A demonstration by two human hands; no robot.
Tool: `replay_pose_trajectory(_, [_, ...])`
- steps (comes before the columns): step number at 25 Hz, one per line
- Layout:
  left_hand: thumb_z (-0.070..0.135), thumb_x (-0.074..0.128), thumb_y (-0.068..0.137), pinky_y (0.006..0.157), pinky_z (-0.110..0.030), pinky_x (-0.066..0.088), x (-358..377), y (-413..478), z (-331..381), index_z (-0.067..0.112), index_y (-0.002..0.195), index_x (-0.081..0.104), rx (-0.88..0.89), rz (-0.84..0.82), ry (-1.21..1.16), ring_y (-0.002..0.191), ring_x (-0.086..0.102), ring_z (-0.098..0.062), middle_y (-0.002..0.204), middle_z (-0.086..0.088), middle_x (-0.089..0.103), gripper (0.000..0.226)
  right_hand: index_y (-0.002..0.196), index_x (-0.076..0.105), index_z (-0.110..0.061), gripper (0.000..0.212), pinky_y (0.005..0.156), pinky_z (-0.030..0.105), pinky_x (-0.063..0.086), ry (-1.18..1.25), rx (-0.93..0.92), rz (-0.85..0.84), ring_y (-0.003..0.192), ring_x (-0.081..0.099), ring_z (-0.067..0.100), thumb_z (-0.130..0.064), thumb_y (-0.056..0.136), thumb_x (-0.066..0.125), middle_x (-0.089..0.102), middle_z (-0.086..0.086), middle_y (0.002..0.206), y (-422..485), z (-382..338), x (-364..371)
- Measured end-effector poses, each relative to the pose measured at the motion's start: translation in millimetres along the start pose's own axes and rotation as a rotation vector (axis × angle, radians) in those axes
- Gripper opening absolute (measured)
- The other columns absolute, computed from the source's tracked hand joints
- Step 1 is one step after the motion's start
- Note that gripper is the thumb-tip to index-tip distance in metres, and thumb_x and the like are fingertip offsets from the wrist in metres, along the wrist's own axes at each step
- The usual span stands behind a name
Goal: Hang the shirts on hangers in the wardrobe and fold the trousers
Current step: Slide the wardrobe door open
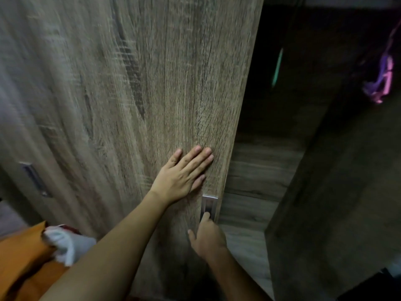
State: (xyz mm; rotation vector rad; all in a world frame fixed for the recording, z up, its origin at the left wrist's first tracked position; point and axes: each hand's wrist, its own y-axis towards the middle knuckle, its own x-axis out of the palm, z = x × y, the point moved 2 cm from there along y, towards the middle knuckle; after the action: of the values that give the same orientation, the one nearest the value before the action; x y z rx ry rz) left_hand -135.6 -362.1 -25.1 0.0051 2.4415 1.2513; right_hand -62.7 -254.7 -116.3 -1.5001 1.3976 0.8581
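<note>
Pressing left hand (184, 173) flat on wardrobe door (134, 94), right hand (208, 235) fingering metal handle (209, 204)

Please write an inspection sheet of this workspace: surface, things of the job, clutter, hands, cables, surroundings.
Surface: wood-grain wardrobe door, partly open; image blurred.
Job's things: orange cloth and white cloth at lower left; purple hanger inside, dim.
Clutter: nothing seen.
Hands: left hand flat on the door; right hand, fingers at the metal handle.
Cables: nothing seen.
Surroundings: dark wardrobe interior; second handle at left.
</note>
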Motion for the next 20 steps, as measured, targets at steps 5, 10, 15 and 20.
replay_pose_trajectory(5, [0.038,0.036,0.097,0.117,-0.039,0.003,-1,-30,-41,0.017,0.15,0.01,-0.012,-0.013,0.015,0.146,0.0,-0.017,0.159,-0.001,-0.007,0.063,0.146,0.009,-0.003,0.073,0.098,0.034,0.042,-0.039,-0.054,-0.03,0.125,0.048,0.028,-0.039,0.094,0.045,0.043,0.016,0.14,8,-45,16])
replay_pose_trajectory(10, [0.038,0.037,0.097,0.115,-0.039,0.008,-3,-51,-72,0.017,0.15,0.009,-0.018,-0.04,0.019,0.146,0.001,-0.017,0.159,0.0,-0.006,0.064,0.147,0.008,-0.002,0.074,0.097,0.034,0.042,-0.077,-0.092,-0.043,0.125,0.048,0.028,-0.039,0.094,0.044,0.043,0.016,0.14,14,-78,27])
replay_pose_trajectory(15, [0.038,0.036,0.097,0.114,-0.039,0.01,-2,-67,-93,0.017,0.15,0.009,-0.024,-0.06,0.03,0.146,0.0,-0.017,0.159,0.0,-0.007,0.063,0.147,0.008,-0.001,0.073,0.097,0.034,0.042,-0.091,-0.143,-0.065,0.125,0.048,0.027,-0.036,0.094,0.045,0.043,0.015,0.139,16,-98,33])
replay_pose_trajectory(20, [0.038,0.033,0.098,0.114,-0.04,0.011,-2,-79,-107,0.017,0.15,0.007,-0.058,-0.082,0.04,0.146,-0.001,-0.016,0.159,0.001,-0.008,0.063,0.147,0.009,-0.001,0.071,0.096,0.035,0.043,-0.104,-0.169,-0.088,0.124,0.049,0.028,-0.034,0.095,0.045,0.045,0.015,0.138,22,-113,39])
